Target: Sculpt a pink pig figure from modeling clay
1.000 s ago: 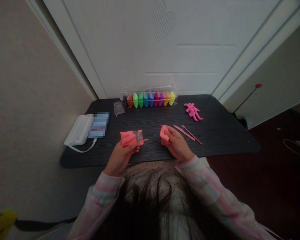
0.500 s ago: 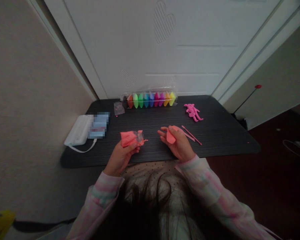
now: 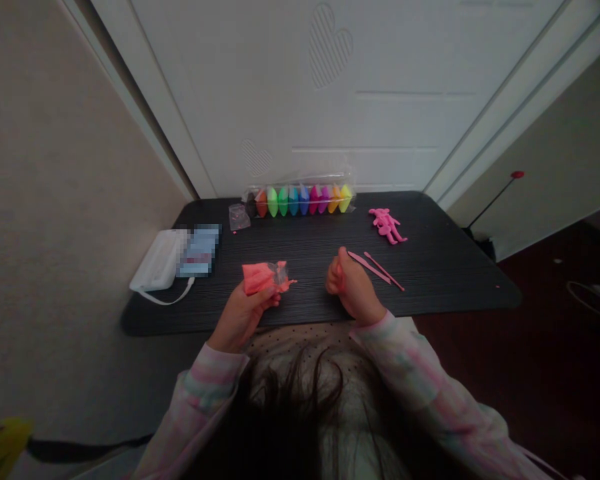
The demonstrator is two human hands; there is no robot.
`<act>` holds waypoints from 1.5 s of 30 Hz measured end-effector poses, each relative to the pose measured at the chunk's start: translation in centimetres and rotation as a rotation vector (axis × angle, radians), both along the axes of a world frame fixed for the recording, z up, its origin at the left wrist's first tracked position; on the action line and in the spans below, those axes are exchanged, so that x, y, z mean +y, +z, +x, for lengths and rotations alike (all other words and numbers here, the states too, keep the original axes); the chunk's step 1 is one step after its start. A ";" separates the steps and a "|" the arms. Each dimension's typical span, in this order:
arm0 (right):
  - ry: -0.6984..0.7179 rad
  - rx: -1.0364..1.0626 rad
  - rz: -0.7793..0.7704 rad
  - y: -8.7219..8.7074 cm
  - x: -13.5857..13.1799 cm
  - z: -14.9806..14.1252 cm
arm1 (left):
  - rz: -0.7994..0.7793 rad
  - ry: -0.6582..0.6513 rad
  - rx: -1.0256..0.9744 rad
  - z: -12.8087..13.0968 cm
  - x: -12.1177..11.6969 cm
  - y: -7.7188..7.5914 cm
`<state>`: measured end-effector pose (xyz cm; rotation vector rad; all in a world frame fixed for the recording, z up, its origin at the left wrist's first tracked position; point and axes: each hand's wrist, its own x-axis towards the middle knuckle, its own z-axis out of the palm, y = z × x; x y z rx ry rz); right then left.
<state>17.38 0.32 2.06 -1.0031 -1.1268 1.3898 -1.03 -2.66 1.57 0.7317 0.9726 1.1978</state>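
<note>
My left hand grips a torn clear packet of coral modelling clay over the near left part of the table, thumb on top. Bits of clay poke from the packet's open right end. My right hand is closed in a fist round a lump of coral clay; only a little of it shows between the fingers. Just right of that fist, two pink modelling tools lie side by side on the table.
Along the back of the dark table lies a clear pack of coloured clay. A pink clay figure lies at the back right. To the left are a white power bank with a cable, a blurred blue item and a crumpled clear wrapper.
My right hand's fingers have curled from half open into a fist round the coral clay, covering most of it. My left hand and its packet have stayed in place.
</note>
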 end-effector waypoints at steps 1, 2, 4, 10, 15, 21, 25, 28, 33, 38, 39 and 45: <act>-0.043 -0.176 0.084 -0.1 0.1 0.0 | -0.001 0.000 0.003 0.0 0.0 0.0; -0.076 -0.375 0.183 -0.3 0.1 0.0 | -0.001 0.001 0.003 0.0 0.0 0.0; -0.099 -0.770 0.373 -0.5 0.1 -0.2 | -0.003 0.001 0.002 0.0 0.0 0.0; -0.032 -1.334 0.555 -0.9 -0.3 -0.8 | 0.009 -0.008 -0.005 -0.1 0.0 -0.3; -0.041 -1.166 0.659 -0.5 -0.8 -0.4 | -0.007 -0.010 0.008 0.0 -0.1 0.1; 0.103 -0.920 0.754 0.7 -1.9 -0.9 | 0.026 -0.043 0.027 0.1 -0.1 0.3; 0.168 -0.839 0.734 0.4 -1.9 -1.6 | 0.011 -0.092 0.023 -0.2 -0.2 0.1; 0.195 -0.800 0.721 0.3 -2.0 -1.8 | 0.018 -0.134 0.021 -0.2 -0.3 0.2; 0.226 -0.808 0.728 0.6 -2.5 -1.5 | -0.010 -0.136 0.008 0.3 -0.8 0.3; 0.264 -0.824 0.775 1.0 -3.0 -1.0 | -0.030 -0.123 0.047 0.6 -1.2 0.4; 0.263 -0.827 0.782 1.0 -3.1 -0.9 | -0.034 -0.125 0.052 0.6 -1.3 0.5; 0.248 -0.840 0.793 1.4 -3.6 -0.7 | -0.063 -0.115 0.031 0.9 -1.7 1.1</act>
